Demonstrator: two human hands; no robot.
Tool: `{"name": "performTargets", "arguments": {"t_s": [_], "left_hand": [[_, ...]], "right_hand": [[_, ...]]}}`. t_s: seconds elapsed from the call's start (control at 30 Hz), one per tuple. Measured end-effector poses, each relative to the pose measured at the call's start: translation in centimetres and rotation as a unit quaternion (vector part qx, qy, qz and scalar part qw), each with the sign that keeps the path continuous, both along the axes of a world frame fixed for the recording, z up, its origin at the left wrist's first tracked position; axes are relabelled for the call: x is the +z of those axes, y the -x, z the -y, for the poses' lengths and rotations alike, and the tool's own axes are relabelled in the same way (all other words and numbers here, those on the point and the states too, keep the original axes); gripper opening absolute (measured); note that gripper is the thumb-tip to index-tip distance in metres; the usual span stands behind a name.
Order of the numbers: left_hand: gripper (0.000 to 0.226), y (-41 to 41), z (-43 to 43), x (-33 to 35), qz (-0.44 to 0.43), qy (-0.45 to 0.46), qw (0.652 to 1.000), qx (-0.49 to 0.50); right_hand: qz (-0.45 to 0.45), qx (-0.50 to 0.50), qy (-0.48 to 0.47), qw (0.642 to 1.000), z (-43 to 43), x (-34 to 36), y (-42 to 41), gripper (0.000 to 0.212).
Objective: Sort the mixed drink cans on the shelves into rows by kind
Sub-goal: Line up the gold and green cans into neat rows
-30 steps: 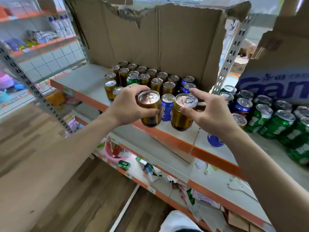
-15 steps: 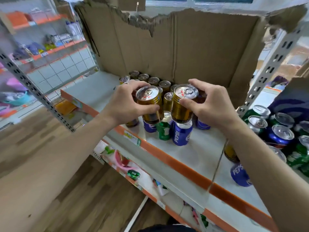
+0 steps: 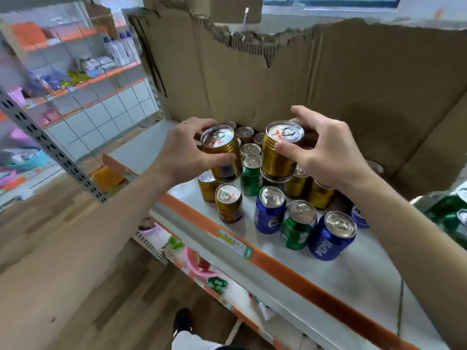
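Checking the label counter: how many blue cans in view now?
3: front blue can nearest the shelf edge; left blue can beside a green can; third blue can half hidden behind the right forearm. Others may be hidden by the arms.

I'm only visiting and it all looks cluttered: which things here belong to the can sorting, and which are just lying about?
Belonging to the job: left hand gripping a gold can; right hand gripping another gold can; blue cans; green cans; shelf.
Just lying about: torn cardboard; pink item below; goods on far shelves.
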State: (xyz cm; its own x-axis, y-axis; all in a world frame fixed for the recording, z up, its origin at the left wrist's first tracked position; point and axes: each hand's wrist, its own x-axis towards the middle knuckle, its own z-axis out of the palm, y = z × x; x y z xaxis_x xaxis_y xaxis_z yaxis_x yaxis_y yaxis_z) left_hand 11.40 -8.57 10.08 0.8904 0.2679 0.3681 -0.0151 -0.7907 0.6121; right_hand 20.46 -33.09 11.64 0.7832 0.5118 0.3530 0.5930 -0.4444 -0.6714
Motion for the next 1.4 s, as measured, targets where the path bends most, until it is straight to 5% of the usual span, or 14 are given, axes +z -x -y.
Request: {"name": "performTargets", "arguments": {"t_s": [0.5,1.4], "left_hand": [[0.079,-6.9,-17.6,-3.0,0.039,0.015,0.983,-0.181],[0.073,-6.2,-21.7,-8.9,-0.006,-0.019,0.946,-0.324]], "right_hand": [[-0.018,-0.161,-0.015,0.987,-16.1,-4.1,-0.1,0.082],[-0.041,-0.294,0.115,0.948,-22.0,-10.1,0.1,0.058]]}}
